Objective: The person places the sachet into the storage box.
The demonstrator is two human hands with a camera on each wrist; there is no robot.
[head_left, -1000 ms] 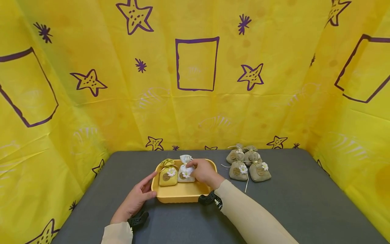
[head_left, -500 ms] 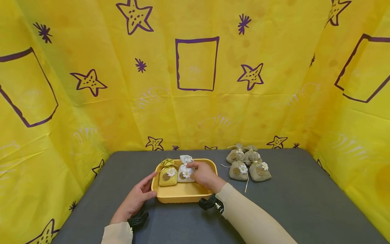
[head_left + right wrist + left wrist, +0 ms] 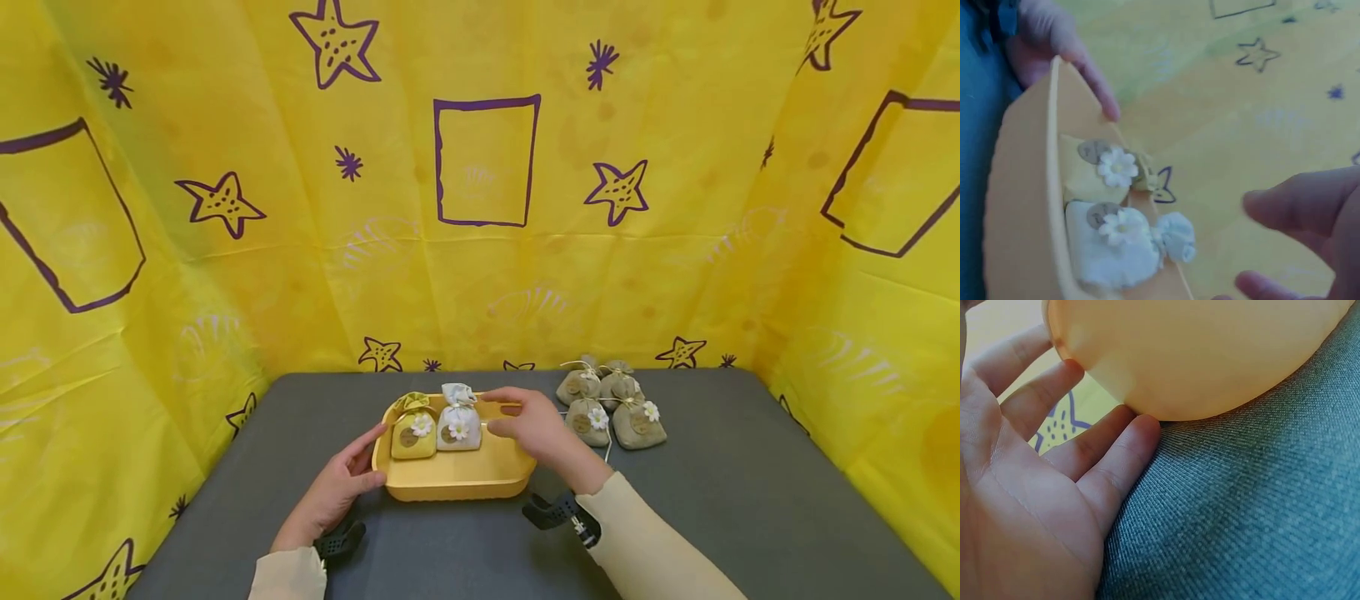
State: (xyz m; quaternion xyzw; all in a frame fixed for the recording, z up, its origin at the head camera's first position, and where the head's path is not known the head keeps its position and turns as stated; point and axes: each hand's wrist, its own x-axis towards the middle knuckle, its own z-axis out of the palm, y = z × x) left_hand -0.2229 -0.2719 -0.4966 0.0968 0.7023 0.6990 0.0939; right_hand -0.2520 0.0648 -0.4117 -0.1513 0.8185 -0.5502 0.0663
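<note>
A yellow plastic tray (image 3: 457,490) lies on the table, holding two small drawstring sachets side by side. The yellow sachet (image 3: 413,437) is on the left; the white sachet (image 3: 459,427) leans beside it, its gathered top above the back rim. Each bears a white flower and a round brown tag. My left hand (image 3: 341,483) touches the tray's left end with extended fingers, and the left wrist view shows its fingertips (image 3: 1147,428) against the wall. Over the tray's right part hovers my right hand (image 3: 536,425), fingers spread and holding nothing, just right of the white sachet.
Several brown-grey sachets with flowers stand grouped right of the tray, one of them a front sachet (image 3: 639,425) with a round tag. The dark grey table (image 3: 720,500) meets a yellow patterned cloth (image 3: 480,292) at the back and sides.
My right hand has let go of the white sachet and moved right, its fingers spreading. The white sachet stays in the tray; my left hand has stayed at the tray's left end.
</note>
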